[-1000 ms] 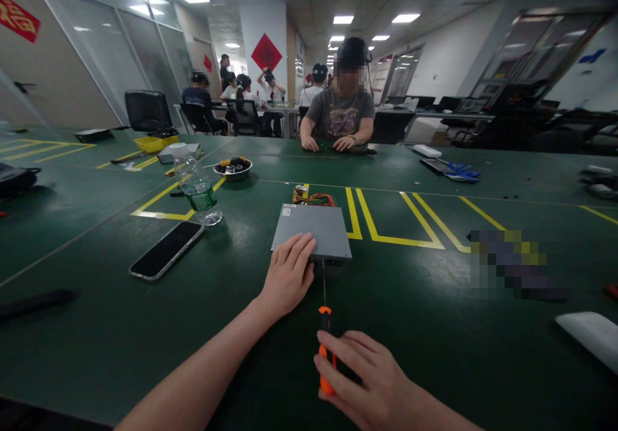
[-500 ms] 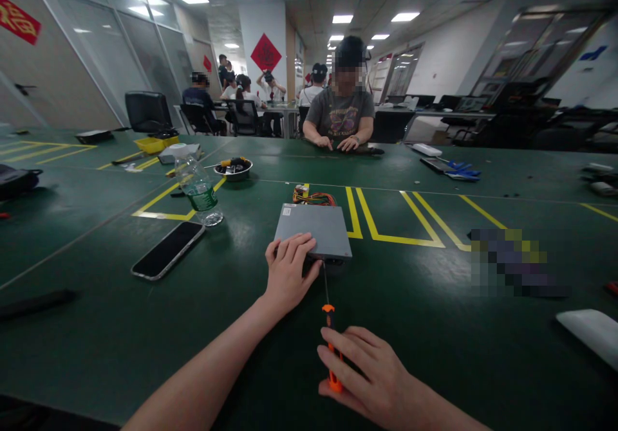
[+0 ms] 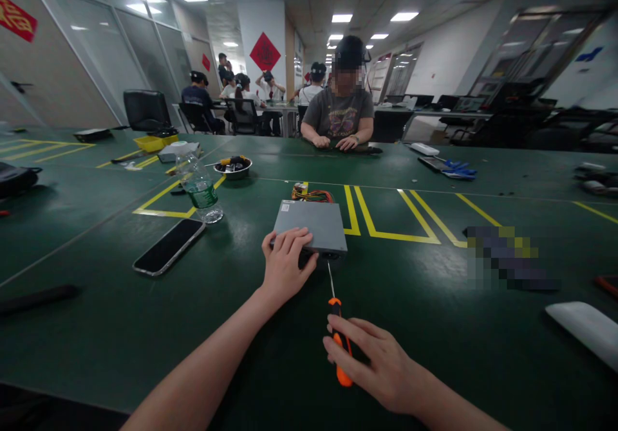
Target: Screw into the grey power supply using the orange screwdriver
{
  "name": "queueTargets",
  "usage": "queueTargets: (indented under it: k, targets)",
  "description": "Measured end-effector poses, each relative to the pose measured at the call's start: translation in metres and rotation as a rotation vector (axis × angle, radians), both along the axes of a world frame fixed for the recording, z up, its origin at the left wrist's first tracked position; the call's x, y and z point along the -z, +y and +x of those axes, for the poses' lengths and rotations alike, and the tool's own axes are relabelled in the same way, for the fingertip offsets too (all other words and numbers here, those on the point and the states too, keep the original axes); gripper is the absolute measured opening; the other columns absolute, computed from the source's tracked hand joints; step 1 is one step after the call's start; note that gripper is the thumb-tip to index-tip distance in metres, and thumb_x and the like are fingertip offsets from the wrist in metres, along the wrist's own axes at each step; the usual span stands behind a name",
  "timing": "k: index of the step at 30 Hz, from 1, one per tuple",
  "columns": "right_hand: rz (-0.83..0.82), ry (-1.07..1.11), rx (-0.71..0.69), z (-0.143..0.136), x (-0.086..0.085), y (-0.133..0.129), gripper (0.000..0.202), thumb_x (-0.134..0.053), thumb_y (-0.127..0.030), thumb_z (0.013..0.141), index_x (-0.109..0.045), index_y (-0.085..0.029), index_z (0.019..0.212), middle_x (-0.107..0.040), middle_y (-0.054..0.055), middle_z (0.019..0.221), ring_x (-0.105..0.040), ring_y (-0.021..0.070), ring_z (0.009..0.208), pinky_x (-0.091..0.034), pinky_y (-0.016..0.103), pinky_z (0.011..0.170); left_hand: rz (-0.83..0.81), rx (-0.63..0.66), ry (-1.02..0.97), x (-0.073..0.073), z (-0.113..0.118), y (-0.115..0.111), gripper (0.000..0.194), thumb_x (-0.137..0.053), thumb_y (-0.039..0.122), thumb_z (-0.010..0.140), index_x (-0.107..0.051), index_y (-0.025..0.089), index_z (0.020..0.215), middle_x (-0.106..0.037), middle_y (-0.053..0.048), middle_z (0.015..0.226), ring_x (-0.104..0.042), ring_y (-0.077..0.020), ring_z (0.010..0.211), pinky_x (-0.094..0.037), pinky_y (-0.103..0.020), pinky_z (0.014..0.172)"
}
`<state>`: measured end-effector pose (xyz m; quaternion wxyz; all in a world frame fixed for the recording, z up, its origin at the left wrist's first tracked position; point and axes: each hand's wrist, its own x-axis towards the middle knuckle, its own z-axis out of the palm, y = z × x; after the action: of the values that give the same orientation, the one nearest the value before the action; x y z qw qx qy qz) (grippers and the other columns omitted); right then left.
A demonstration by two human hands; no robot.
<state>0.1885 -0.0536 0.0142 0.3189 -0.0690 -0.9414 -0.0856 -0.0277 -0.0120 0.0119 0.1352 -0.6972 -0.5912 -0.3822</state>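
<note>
A grey metal box (image 3: 313, 220) with a small white label sits on the green table (image 3: 193, 328), and a bundle of coloured wires (image 3: 313, 195) comes out behind it. My left hand (image 3: 290, 264) grips its near left corner, fingers on the top and thumb on the front side. My right hand (image 3: 371, 357) holds an orange and black screwdriver (image 3: 342, 373) by the handle. The metal shaft points up toward the front of the box; its tip is close to the front side, and whether it touches cannot be told.
Left of the box are a phone (image 3: 170, 247), a plastic bottle (image 3: 203, 194) and a metal bowl (image 3: 232, 168) with tools. A white object (image 3: 584, 331) lies at the right. A person (image 3: 340, 112) sits across the table.
The screwdriver has tilted, its handle lower end now further right, and its tip has shifted right along the box's front. My left hand still holds the box.
</note>
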Motion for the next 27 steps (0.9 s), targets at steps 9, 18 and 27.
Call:
queueTargets:
  k: [9,18,27]
  targets:
    - [0.198,0.015,-0.028,0.001,-0.006,0.022,0.013,-0.048,-0.011,0.085,-0.059,-0.012,0.093,-0.066,0.014,0.091,-0.063,0.0157,0.082,-0.052,0.027,0.075,-0.001,-0.003,0.010,0.000,-0.012,0.004,0.026,-0.056,0.031,0.082,-0.054,0.024,0.107,-0.060,-0.005,0.119,-0.049,-0.0230,0.114,-0.021,-0.048,0.102]
    - [0.265,0.043,-0.095,-0.009,-0.008,0.030,0.009,-0.053,-0.012,0.082,-0.058,-0.013,0.090,-0.066,0.014,0.088,-0.062,0.0143,0.071,-0.051,0.027,0.070,-0.007,-0.035,0.005,0.002,-0.015,0.007,0.026,-0.057,0.032,0.081,-0.055,0.026,0.106,-0.060,-0.003,0.118,-0.049,-0.0224,0.114,-0.021,-0.046,0.104]
    - [0.230,0.101,-0.059,0.003,-0.006,0.028,0.009,-0.052,-0.011,0.083,-0.057,-0.013,0.091,-0.066,0.014,0.089,-0.063,0.0147,0.080,-0.052,0.027,0.073,-0.012,-0.035,0.009,0.005,-0.017,0.009,0.027,-0.056,0.032,0.081,-0.054,0.026,0.108,-0.059,-0.002,0.121,-0.047,-0.0222,0.117,-0.019,-0.046,0.105]
